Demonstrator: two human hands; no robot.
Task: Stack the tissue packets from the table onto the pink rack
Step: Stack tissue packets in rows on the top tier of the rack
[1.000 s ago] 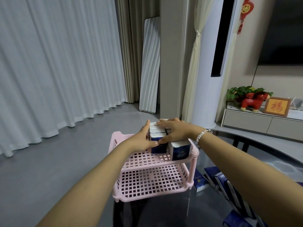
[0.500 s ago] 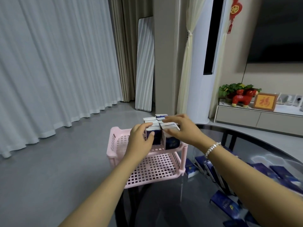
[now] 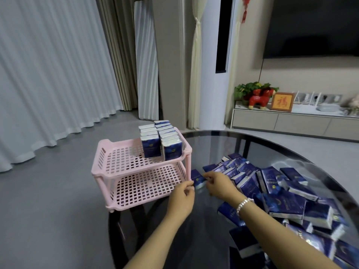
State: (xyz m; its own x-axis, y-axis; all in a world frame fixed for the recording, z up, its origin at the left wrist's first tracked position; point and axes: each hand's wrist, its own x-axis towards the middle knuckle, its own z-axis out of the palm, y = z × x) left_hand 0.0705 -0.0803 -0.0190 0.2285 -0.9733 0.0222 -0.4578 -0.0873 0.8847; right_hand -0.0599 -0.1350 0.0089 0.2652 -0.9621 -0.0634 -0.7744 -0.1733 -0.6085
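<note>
Pink plastic lattice forms the two-tier rack (image 3: 120, 171) standing at the edge of a dark glass table (image 3: 217, 144), at about 10 o'clock from the person's two hands. On the rack's top shelf, two rows of blue tissue packets (image 3: 160, 140) stand upright side by side against the shelf's right end; the lower shelf shows only its grid. The left hand (image 3: 181, 199) and the right hand (image 3: 218, 184) meet just beside the rack's front right leg, where both close their fingertips on a single blue packet (image 3: 198, 179) lying at the near end of the loose supply. Fingers of both hands are curled, pinching that packet from either side. A heap of blue packets (image 3: 287, 193) sprawls across the glass from 1 o'clock to 4 o'clock of the hands, some flat, some tilted against one another. A bead bracelet (image 3: 243, 204) circles the right wrist.
</note>
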